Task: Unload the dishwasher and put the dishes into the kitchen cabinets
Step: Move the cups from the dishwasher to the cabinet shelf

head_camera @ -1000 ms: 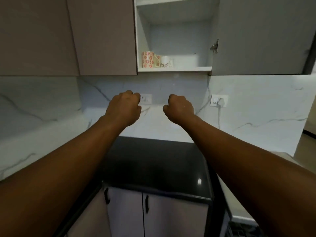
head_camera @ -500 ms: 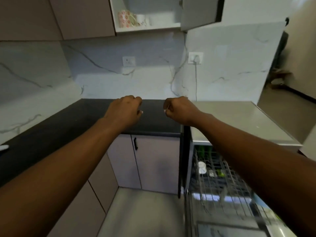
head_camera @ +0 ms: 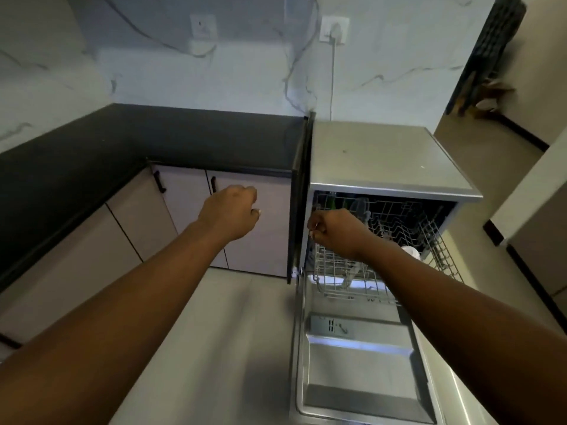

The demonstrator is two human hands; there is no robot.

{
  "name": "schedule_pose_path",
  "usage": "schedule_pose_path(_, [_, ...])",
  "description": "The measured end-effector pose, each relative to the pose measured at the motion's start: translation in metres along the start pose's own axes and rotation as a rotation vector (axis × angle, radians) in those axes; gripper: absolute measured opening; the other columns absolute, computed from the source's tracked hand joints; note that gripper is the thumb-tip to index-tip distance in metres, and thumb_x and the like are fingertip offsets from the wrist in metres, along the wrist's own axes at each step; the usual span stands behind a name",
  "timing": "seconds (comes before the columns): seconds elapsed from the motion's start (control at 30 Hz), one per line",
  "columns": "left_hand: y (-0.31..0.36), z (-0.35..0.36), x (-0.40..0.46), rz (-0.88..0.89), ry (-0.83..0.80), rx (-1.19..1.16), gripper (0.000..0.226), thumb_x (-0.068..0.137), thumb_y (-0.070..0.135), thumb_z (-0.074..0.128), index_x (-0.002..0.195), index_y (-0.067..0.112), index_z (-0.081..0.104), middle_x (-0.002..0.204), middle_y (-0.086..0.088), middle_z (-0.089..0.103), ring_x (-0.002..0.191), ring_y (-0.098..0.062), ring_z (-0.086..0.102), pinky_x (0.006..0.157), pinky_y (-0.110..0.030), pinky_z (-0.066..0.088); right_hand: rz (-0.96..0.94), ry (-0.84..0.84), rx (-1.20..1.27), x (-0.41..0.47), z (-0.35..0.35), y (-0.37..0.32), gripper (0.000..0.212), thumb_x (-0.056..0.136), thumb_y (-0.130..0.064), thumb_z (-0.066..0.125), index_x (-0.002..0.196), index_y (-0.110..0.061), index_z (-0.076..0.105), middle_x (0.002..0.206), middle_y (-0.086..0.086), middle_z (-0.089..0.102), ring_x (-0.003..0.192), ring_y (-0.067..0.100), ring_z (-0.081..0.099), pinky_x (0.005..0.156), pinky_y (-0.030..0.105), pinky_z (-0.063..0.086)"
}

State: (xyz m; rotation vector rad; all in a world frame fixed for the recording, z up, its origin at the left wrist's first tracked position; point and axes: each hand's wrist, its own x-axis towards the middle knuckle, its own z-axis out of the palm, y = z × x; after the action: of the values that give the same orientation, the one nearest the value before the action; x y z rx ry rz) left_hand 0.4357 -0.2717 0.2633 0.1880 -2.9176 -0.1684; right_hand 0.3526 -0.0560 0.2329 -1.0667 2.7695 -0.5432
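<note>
Fists (head_camera: 228, 211) over an open steel dishwasher (head_camera: 389, 167).

Your left hand and right hand (head_camera: 334, 233) were curled tight, holding nothing; the white wire rack (head_camera: 408, 228) sat pulled out at two o'clock, above the smooth dropped door (head_camera: 359, 372).

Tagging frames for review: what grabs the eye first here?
Two bare arms reach forward, left hand and right hand both curled into fists holding nothing. At right the dishwasher stands open, its door dropped flat and the wire rack pulled out. A black countertop wraps the left corner.
</note>
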Motion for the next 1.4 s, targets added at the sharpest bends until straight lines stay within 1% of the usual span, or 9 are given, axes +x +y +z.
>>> schedule_pose_path(0.23, [0.065,0.091,0.029,0.039,-0.075,-0.085,0.027,0.095,0.027,0.051,0.112,0.007,0.057,0.109,-0.01,0.061,0.097,-0.025,0.057,0.074,-0.033,0.047,0.059,-0.043,0.068,-0.012,0.045,0.088,0.023,0.092,-0.019,0.053,0.113,-0.013,0.06,0.103,0.012,0.068,0.091,0.028,0.063,0.08,0.04,0.054])
schedule_pose_path(0.4, [0.116,0.184,0.079,-0.02,-0.099,-0.156,0.023,0.094,0.024,0.052,0.112,0.01,0.058,0.108,-0.008,0.061,0.095,-0.024,0.058,0.072,-0.028,0.04,0.129,-0.055,0.136,0.012,0.083,0.184,0.019,0.093,-0.017,0.053,0.112,-0.016,0.058,0.098,0.005,0.067,0.085,0.021,0.063,0.073,0.033,0.053])
schedule_pose_path(0.47, [0.128,0.217,0.1,-0.033,-0.102,-0.173,0.022,0.092,0.02,0.054,0.11,0.009,0.059,0.106,-0.009,0.063,0.092,-0.025,0.06,0.072,-0.03,0.042,0.155,-0.05,0.199,0.02,0.099,0.221,0.022,0.092,-0.015,0.057,0.114,-0.017,0.058,0.1,0.003,0.068,0.084,0.014,0.063,0.07,0.022,0.052])
schedule_pose_path(0.57, [0.138,0.272,0.144,-0.058,-0.075,-0.223,0.021,0.088,0.015,0.059,0.108,0.007,0.062,0.1,-0.011,0.065,0.088,-0.028,0.061,0.073,-0.035,0.05,0.184,-0.056,0.246,0.033,0.125,0.275,0.022,0.091,-0.015,0.06,0.112,-0.019,0.059,0.099,-0.002,0.068,0.079,0.005,0.059,0.06,0.006,0.038])
schedule_pose_path(0.67, [0.139,0.326,0.191,-0.08,-0.056,-0.247,0.025,0.082,0.011,0.066,0.107,0.008,0.063,0.097,-0.011,0.066,0.088,-0.031,0.06,0.072,-0.041,0.051,0.204,-0.058,0.314,0.044,0.155,0.321,0.024,0.089,-0.019,0.062,0.113,-0.024,0.06,0.098,-0.008,0.069,0.081,0.001,0.061,0.064,0.005,0.041])
schedule_pose_path(0.8, [0.133,0.388,0.25,-0.138,-0.023,-0.346,0.037,0.077,0.01,0.073,0.112,0.012,0.063,0.107,-0.009,0.066,0.098,-0.029,0.06,0.079,-0.04,0.052,0.21,-0.057,0.368,0.058,0.194,0.362,0.029,0.088,-0.021,0.062,0.114,-0.032,0.06,0.095,-0.012,0.07,0.081,-0.002,0.062,0.069,0.01,0.048])
schedule_pose_path(1.03, [0.13,0.474,0.315,0.006,-0.048,-0.136,0.051,0.062,0.009,0.082,0.109,0.008,0.064,0.105,-0.013,0.067,0.096,-0.034,0.061,0.082,-0.037,0.047,0.209,0.068,0.486,0.077,0.225,0.397,0.027,0.09,-0.021,0.061,0.114,-0.034,0.06,0.091,-0.02,0.066,0.083,-0.005,0.059,0.071,0.009,0.046])
schedule_pose_path(1.27, [0.12,0.515,0.335,0.018,-0.206,0.159,0.067,0.066,0.017,0.08,0.126,0.011,0.051,0.125,-0.012,0.057,0.115,-0.032,0.05,0.097,-0.038,0.033,0.178,0.041,0.552,0.077,0.243,0.41,0.028,0.091,-0.018,0.061,0.115,-0.032,0.059,0.093,-0.021,0.065,0.084,-0.005,0.06,0.073,0.01,0.045])
schedule_pose_path(1.4, [0.111,0.53,0.343,0.058,-0.264,0.261,0.078,0.066,0.014,0.08,0.135,0.012,0.045,0.135,-0.012,0.051,0.121,-0.031,0.047,0.1,-0.038,0.032,0.175,0.057,0.588,0.076,0.249,0.413,0.026,0.091,-0.015,0.059,0.112,-0.029,0.061,0.093,-0.019,0.067,0.086,-0.003,0.062,0.074,0.016,0.05])
